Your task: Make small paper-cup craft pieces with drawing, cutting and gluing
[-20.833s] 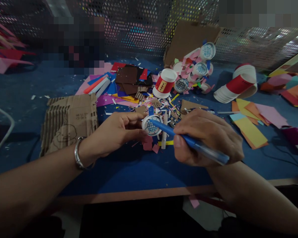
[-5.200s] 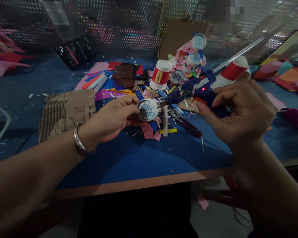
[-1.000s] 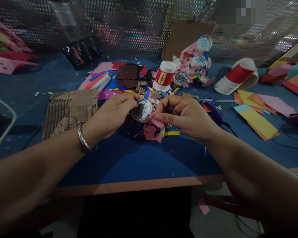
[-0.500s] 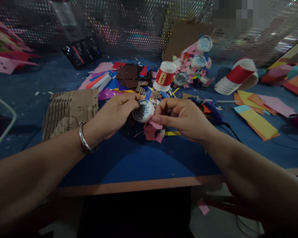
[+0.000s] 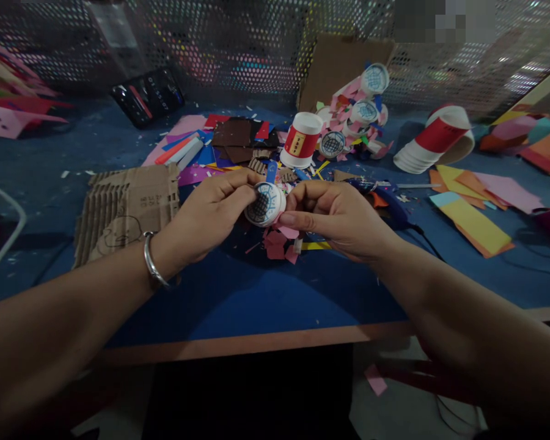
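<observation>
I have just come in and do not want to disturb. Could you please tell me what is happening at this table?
A person's left hand grips a small white disc with blue lines drawn on it. The right hand holds a piece of pink paper at its edge. A blue glue gun lies beyond the right hand, partly hidden. Paper scraps and an upright red-and-white cup are nearby.

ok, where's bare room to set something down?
Front: blue tabletop between the pink scraps and wooden edge. Left: speckled patch between the white cable and corrugated cardboard. Crowded: beyond the right hand, around the glue gun and upright cup.
</observation>
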A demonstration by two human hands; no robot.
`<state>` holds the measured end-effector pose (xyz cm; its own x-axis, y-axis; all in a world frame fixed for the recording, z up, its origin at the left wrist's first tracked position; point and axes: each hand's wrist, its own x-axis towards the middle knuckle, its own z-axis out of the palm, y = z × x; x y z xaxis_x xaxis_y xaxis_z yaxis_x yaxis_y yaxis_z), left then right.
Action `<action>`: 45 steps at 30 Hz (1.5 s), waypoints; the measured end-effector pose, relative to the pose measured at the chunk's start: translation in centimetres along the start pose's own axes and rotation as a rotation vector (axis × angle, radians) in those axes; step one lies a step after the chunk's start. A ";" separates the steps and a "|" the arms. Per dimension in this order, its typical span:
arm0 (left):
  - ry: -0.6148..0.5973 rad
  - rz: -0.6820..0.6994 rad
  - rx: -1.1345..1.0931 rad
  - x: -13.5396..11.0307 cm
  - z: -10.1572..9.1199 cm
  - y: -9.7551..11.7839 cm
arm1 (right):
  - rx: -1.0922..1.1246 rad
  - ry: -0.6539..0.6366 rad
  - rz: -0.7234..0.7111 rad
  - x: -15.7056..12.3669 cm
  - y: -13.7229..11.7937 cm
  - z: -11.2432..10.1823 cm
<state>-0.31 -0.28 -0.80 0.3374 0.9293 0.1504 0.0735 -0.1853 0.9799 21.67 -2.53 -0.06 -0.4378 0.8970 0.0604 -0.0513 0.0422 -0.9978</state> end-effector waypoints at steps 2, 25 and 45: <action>-0.008 -0.058 -0.103 0.0 0.2 -0.1 | 0.020 -0.005 0.005 0.0 0.0 0.0; -0.078 -0.214 -0.245 0.5 0.0 0.5 | -0.034 0.087 -0.105 -0.7 -0.7 -0.9; -0.289 -0.018 0.163 0.0 -0.5 0.4 | 0.105 -0.105 0.000 -0.3 -0.3 -0.6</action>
<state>-0.78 -0.20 -0.32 0.5851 0.8081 0.0674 0.2228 -0.2402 0.9448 22.38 -2.56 0.19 -0.5287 0.8461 0.0682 -0.1422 -0.0091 -0.9898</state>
